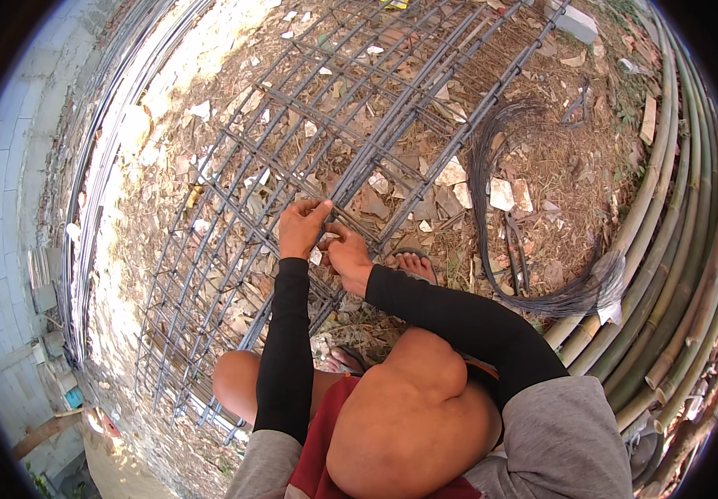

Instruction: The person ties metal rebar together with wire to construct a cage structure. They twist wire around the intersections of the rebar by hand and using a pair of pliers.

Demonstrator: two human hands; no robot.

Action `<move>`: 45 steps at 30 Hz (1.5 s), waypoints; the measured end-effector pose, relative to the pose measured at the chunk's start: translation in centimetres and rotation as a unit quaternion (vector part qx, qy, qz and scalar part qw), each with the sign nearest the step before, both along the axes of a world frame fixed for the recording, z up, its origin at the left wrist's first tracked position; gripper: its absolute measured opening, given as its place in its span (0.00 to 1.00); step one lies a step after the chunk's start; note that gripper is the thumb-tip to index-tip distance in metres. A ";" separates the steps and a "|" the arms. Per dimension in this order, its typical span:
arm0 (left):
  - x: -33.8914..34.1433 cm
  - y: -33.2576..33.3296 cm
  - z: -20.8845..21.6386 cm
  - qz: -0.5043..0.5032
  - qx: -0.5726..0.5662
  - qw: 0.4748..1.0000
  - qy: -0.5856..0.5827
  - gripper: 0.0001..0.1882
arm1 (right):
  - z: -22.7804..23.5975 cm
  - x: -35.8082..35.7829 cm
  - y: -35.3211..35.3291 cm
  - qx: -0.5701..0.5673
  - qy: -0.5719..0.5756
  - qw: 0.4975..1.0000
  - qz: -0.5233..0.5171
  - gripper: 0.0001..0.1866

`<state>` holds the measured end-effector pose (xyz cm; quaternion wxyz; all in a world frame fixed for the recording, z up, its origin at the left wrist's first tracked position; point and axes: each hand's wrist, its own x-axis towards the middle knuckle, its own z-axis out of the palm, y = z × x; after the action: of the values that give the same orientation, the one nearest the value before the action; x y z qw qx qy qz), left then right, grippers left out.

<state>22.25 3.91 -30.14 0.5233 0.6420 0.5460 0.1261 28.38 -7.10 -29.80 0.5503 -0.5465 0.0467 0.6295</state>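
Note:
A long cage of steel rebar (269, 150), tied with crossing stirrups, stretches diagonally across the ground in front of me. My left hand (301, 228) is at a bundle of its bars, thumb and fingers pinched together. Close beside it, my right hand (347, 256) has its fingers curled in against the same joint. Whatever lies between the fingertips is too small or hidden to make out. To the right, a loose coil of thin dark tie wire (481, 200) lies curved on the ground. Pliers-like cutters (516, 254) with reddish and dark handles rest inside its curve.
Bamboo poles (671, 241) are stacked along the right side. More long rods (97, 166) run along the left, near a grey block wall (1, 208). Broken tile pieces (501, 195) and dry grass litter the ground. A pale block (573, 22) sits at the far right.

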 end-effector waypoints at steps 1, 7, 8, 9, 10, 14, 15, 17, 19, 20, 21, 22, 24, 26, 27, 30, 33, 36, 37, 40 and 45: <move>-0.2 0.2 -0.1 -0.001 0.005 1.000 0.007 0.28 | 0.4 0.0 0.2 0.003 0.009 1.000 -0.002 0.27; 0.3 0.3 -0.2 -0.010 -0.044 0.999 0.019 0.22 | -1.7 0.3 0.8 0.001 -0.004 0.999 -0.035 0.22; -1.1 1.6 -0.8 0.023 -0.076 0.997 0.007 0.21 | -1.0 -0.4 1.4 0.002 -0.010 1.000 -0.028 0.20; -1.8 2.3 -1.3 0.047 -0.114 0.992 -0.008 0.20 | -0.7 -0.6 1.6 -0.002 -0.017 0.999 -0.030 0.18; -2.6 2.8 -1.7 0.019 -0.116 0.993 -0.002 0.19 | -0.3 -0.9 1.8 -0.017 -0.034 0.999 -0.037 0.16; -3.3 3.0 -1.6 -0.075 -0.077 0.994 0.025 0.17 | -0.9 -0.9 2.2 -0.043 -0.084 0.995 -0.045 0.11; -3.1 2.8 -1.4 -0.091 -0.055 0.994 0.033 0.16 | -1.5 -0.7 2.2 -0.041 -0.092 0.994 -0.039 0.10; -2.9 2.8 -1.1 -0.130 0.009 0.989 0.073 0.16 | -2.2 -0.6 2.0 -0.017 -0.099 0.994 -0.041 0.10; -2.9 2.9 -0.8 -0.155 0.054 0.980 0.110 0.16 | -2.4 -0.7 1.9 0.003 -0.081 0.996 -0.043 0.09; -2.8 2.9 -0.5 -0.163 0.068 0.976 0.126 0.16 | -2.3 -0.7 1.9 0.010 -0.060 0.997 -0.046 0.09; -2.6 2.8 -0.2 -0.172 0.081 0.972 0.142 0.16 | -2.3 -0.6 1.8 0.017 -0.039 0.998 -0.050 0.08; -2.4 2.7 0.1 -0.171 0.087 0.973 0.130 0.16 | -2.2 -0.4 1.8 0.016 -0.027 0.998 -0.050 0.08; -2.5 2.5 0.2 -0.168 0.102 0.975 0.107 0.15 | -2.2 -0.4 2.0 0.015 -0.004 0.999 -0.048 0.07; -2.7 2.4 -0.8 -0.109 0.053 0.990 0.068 0.15 | -1.8 -0.7 2.0 -0.007 -0.017 0.999 -0.052 0.08; -2.9 2.4 -1.2 -0.079 0.029 0.995 0.048 0.14 | -1.5 -0.9 2.2 -0.017 -0.023 0.998 -0.053 0.08; -2.6 2.4 -1.1 -0.140 0.101 0.983 0.069 0.14 | -2.2 -0.4 2.1 0.002 -0.027 0.999 -0.019 0.13; -1.8 1.9 -0.4 -0.155 0.143 0.972 0.106 0.12 | -2.7 0.0 1.9 0.023 -0.032 0.999 0.011 0.10; -1.2 1.1 0.1 -0.155 0.189 0.961 0.126 0.12 | -1.7 0.5 1.7 0.006 0.012 1.000 0.006 0.08; -1.0 1.0 0.3 -0.151 0.193 0.962 0.120 0.11 | -1.2 0.8 1.5 -0.002 0.035 0.999 0.040 0.08; -1.4 0.8 0.5 -0.135 0.206 0.962 0.114 0.10 | 1.0 0.9 0.4 -0.030 0.079 0.987 0.133 0.08; -0.6 0.3 -1.0 -0.107 0.254 0.956 0.096 0.10 | 0.8 1.6 -0.7 -0.044 0.019 0.981 0.188 0.09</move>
<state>21.65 4.20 -31.16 0.2985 0.8175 0.4716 0.1422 29.94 -7.80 -29.02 0.3964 -0.5570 -0.0183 0.7296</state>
